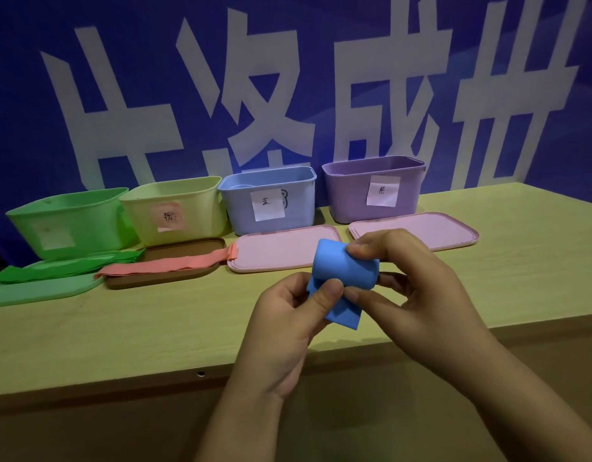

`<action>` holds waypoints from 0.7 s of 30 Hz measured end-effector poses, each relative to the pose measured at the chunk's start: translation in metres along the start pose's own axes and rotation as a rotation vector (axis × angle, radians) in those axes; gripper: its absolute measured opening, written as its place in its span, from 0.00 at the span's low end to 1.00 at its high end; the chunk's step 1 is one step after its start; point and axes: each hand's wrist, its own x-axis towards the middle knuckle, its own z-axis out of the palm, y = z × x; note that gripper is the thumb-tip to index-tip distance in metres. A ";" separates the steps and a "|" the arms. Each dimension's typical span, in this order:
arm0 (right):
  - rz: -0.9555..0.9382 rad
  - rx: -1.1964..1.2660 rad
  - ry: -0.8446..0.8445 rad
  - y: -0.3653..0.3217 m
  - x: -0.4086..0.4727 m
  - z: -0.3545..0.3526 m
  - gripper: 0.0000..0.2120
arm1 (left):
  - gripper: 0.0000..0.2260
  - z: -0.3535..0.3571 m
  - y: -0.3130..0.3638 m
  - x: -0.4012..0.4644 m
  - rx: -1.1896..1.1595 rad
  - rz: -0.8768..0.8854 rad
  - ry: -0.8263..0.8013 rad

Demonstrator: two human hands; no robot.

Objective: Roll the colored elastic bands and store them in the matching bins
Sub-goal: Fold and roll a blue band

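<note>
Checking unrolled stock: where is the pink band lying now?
Head view, left of centre: the pink band lies flat across the brown lid before the yellow bin, beside the green band.

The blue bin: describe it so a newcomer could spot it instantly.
Four bins line the back of the wooden table. The blue bin is third from the left, between the yellow bin and the purple bin. Only it is pale blue.

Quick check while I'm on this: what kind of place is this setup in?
Probably a staged sorting station, not a home: a plain wooden table against a blue banner with large white characters, and a row of coloured bins with paper labels, like the blue bin.
</note>
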 end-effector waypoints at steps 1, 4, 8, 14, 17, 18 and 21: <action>0.031 0.036 -0.032 -0.002 0.000 -0.002 0.19 | 0.20 0.001 0.000 -0.001 0.022 0.019 0.010; 0.207 0.324 -0.218 -0.007 0.003 -0.014 0.12 | 0.16 0.000 -0.001 -0.002 0.062 0.082 0.020; 0.248 0.369 -0.184 -0.006 0.006 -0.023 0.11 | 0.15 -0.001 0.000 -0.001 0.128 0.103 0.005; 0.188 0.263 -0.078 -0.013 0.007 -0.021 0.18 | 0.13 0.000 0.009 0.001 0.110 -0.001 -0.031; 0.155 0.208 -0.072 -0.012 0.007 -0.019 0.16 | 0.11 -0.001 0.013 0.001 0.016 -0.084 -0.071; 0.143 0.187 -0.069 -0.012 0.006 -0.018 0.18 | 0.11 -0.001 0.014 0.000 -0.021 -0.105 -0.084; 0.085 0.087 -0.086 -0.011 0.006 -0.015 0.22 | 0.12 -0.004 0.012 -0.001 -0.141 -0.141 -0.104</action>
